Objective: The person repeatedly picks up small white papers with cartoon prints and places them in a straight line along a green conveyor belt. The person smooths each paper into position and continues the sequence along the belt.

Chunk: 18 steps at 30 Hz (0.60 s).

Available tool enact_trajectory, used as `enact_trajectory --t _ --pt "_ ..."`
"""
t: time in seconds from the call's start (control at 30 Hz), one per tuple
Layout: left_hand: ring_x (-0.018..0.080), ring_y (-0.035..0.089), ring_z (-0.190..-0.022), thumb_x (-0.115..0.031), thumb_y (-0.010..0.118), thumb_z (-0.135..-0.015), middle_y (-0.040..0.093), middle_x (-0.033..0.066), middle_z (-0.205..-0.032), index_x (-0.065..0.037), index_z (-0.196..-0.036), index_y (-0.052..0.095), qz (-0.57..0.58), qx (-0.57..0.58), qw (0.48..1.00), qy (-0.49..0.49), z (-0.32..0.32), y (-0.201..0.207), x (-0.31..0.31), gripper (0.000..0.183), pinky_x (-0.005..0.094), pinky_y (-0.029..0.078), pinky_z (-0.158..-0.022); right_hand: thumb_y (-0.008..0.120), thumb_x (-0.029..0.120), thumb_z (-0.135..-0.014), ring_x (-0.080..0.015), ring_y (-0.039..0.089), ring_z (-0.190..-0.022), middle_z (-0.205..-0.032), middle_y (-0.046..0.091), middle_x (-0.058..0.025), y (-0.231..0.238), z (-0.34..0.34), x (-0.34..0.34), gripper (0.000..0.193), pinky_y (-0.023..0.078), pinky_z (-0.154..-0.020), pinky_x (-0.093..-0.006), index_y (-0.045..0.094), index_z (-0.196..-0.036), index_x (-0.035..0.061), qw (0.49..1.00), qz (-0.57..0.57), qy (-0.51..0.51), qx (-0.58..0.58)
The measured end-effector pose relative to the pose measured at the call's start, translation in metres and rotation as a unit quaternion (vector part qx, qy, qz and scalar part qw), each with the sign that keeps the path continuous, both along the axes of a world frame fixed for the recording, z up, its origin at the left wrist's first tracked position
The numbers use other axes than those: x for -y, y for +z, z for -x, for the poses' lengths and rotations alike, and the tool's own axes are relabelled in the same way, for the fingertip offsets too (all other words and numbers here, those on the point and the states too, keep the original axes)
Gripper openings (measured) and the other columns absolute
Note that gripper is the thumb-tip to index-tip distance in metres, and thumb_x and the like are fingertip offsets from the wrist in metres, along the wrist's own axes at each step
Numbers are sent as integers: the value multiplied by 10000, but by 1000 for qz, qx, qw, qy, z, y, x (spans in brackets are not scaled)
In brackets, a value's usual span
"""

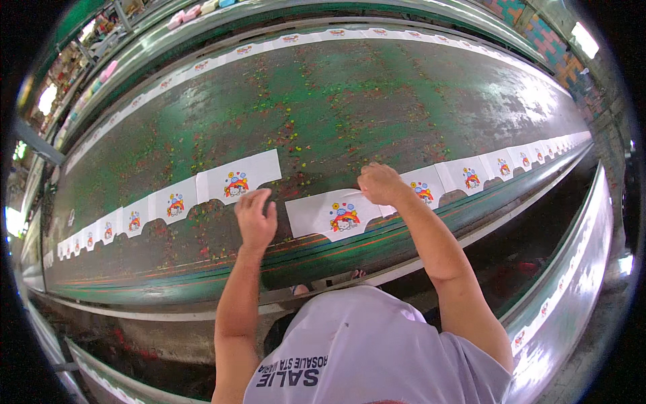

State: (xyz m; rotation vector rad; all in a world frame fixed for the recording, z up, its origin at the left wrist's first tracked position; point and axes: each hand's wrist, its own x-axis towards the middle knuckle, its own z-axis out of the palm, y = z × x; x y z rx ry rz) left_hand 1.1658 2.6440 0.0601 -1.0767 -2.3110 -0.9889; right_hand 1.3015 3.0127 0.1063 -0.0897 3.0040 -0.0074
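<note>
Two bare hands show on my feed: the left hand (256, 219) hangs half open, fingers loosely bent, with nothing visible in it, beside a neighbouring white piece (239, 176); the right hand (382, 184) bunches its fingers at the far right corner of the printed white piece (330, 214), and I can't tell whether they pinch it. That piece lies flat on the green table (350, 94), between the hands. I judge it light, thin and limp, easily creased, best taken by its corners, clear of the print (344, 219). Its long axis runs left-right, slanting away rightward; its bulging edge faces the wearer, the print's top points away.
</note>
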Motion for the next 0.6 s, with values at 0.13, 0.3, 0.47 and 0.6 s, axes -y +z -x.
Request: enact_trajectory --t 0.13,0.3,0.47,0.6 --pt "399 611 -1319 -44 755 -854 699 128 -1375 -90 -1376 700 84 66 992 -71 -45 12 -50 526 554 452 -1137 696 184 -895 -390 759 -967 -998 784 -166 10 -22 1 150 608 -826 -522 787 -934 72 960 266 76 -49" --pt "391 631 -1343 -24 753 -889 744 129 -1284 -98 -1443 696 131 148 980 -31 -69 28 -65 563 541 439 -1204 802 109 -931 -208 725 -816 -893 772 -127 45 -54 -9 174 573 -766 -387 756 -1075 23 866 495 30 61" --pt "266 764 -1076 -13 793 -934 797 130 -1126 -78 -1380 750 -45 314 946 59 -61 35 -61 452 409 590 -977 810 102 -904 -228 740 -832 -894 777 -137 47 -56 -43 248 576 -773 -404 786 -1139 28 893 447 35 -30" --pt "183 760 -1048 -13 762 -973 810 137 -1158 -42 -1350 761 -118 300 942 92 -34 27 -64 378 360 592 -935 797 125 -921 -209 710 -794 -849 751 -122 16 -32 -55 177 570 -758 -402 790 -1062 18 899 434 -26 -47"
